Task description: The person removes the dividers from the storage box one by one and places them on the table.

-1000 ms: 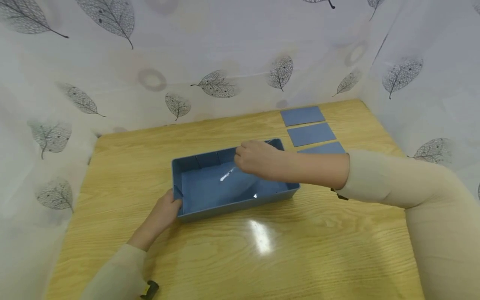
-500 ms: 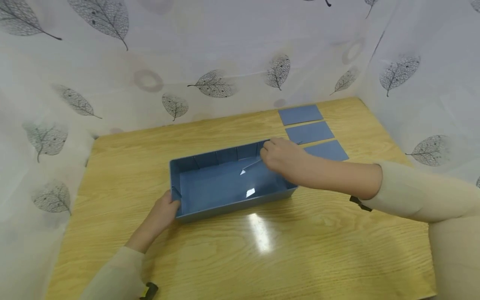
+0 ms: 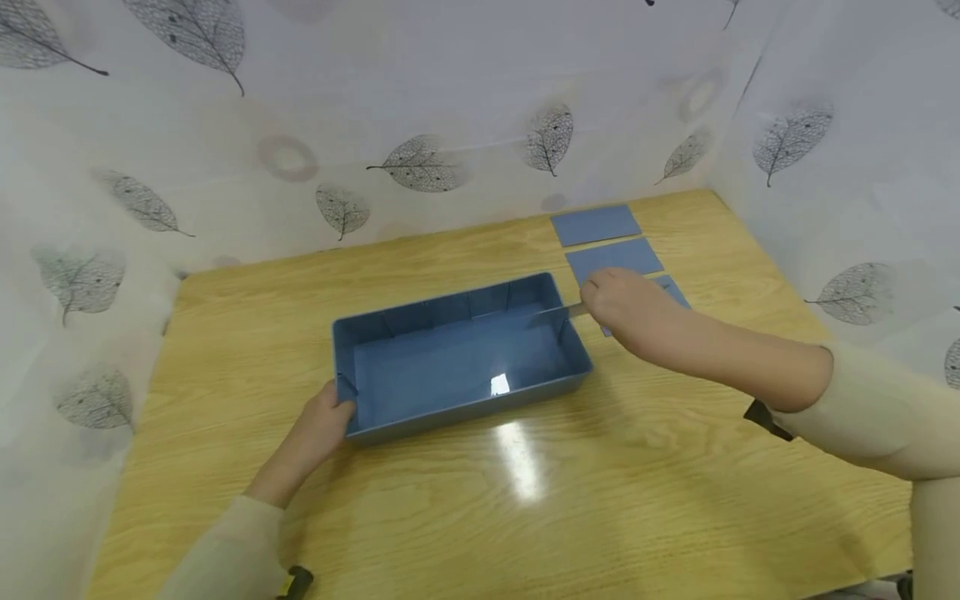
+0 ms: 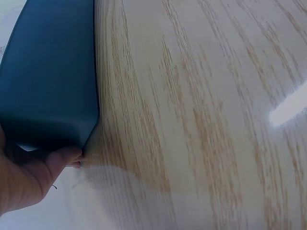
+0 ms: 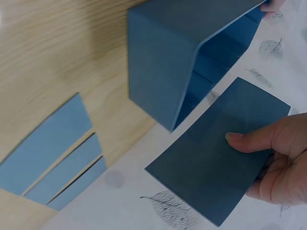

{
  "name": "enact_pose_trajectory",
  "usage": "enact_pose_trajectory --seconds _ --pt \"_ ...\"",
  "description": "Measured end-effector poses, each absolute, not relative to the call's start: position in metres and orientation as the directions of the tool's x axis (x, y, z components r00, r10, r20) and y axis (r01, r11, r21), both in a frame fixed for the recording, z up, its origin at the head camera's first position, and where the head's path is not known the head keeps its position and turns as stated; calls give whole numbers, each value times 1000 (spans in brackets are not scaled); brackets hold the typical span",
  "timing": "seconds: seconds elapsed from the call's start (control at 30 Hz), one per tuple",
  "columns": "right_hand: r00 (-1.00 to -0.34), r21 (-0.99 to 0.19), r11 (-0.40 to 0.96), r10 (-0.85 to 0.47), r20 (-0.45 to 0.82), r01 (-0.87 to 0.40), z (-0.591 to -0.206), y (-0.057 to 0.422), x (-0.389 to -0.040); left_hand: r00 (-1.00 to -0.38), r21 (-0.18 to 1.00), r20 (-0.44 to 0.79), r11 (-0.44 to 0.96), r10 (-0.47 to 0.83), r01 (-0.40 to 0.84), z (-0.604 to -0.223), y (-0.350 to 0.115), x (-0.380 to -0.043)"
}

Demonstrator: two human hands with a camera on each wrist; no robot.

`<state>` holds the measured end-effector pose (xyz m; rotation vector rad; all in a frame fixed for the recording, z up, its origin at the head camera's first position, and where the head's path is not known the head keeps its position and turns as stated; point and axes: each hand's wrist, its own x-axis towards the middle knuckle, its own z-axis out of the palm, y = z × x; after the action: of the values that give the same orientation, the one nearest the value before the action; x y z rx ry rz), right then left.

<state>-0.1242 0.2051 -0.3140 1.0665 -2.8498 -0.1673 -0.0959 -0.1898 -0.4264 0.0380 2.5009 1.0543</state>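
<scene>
A long blue open-topped box [image 3: 465, 413] with grooves along its inner walls sits mid-table in the head view. My left hand [image 3: 318, 425] grips its left end; in the left wrist view the thumb of that hand [image 4: 33, 177] presses on the box's end near a corner [image 4: 53, 62]. Past the box's right end, my right hand [image 3: 630, 308] pinches a thin blue rectangular panel [image 5: 216, 153] between thumb and fingers. From the head, that panel appears nearly edge-on, reaching left over the box's right rim.
Three flat blue panels lie in a row at the back right of the wooden table [image 3: 450, 517]: the far one [image 3: 596, 225], the middle one [image 3: 618, 254], and the near one [image 3: 677, 293], partly covered by my right hand. Leaf-patterned sheeting [image 3: 450, 83] encloses the back and sides.
My right hand has moved right, from over the box's inside to beyond its right end, bringing the panel with it. The left hand keeps its grip on the box's left end.
</scene>
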Motion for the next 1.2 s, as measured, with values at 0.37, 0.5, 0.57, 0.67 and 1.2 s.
enact_pose_trajectory --seconds 0.37,0.5,0.57,0.67,1.2 --pt "-793 114 795 -604 77 -595 -329 255 -118 -917 691 -364 707 163 -149 -432 -188 -96" --pt "-804 98 808 -588 85 -581 -333 271 -115 -913 705 -373 691 167 -161 -433 -187 -95" --pt "-800 93 806 -591 104 -584 -337 278 -114 -910 711 -377 683 173 -165 -432 -188 -95" --pt "-774 97 790 -613 159 -605 -345 286 -115 -910 715 -376 680 175 -164 -430 -189 -95" --pt "-824 96 833 -554 119 -545 -388 314 -110 -914 706 -373 689 164 -164 -428 -189 -93"
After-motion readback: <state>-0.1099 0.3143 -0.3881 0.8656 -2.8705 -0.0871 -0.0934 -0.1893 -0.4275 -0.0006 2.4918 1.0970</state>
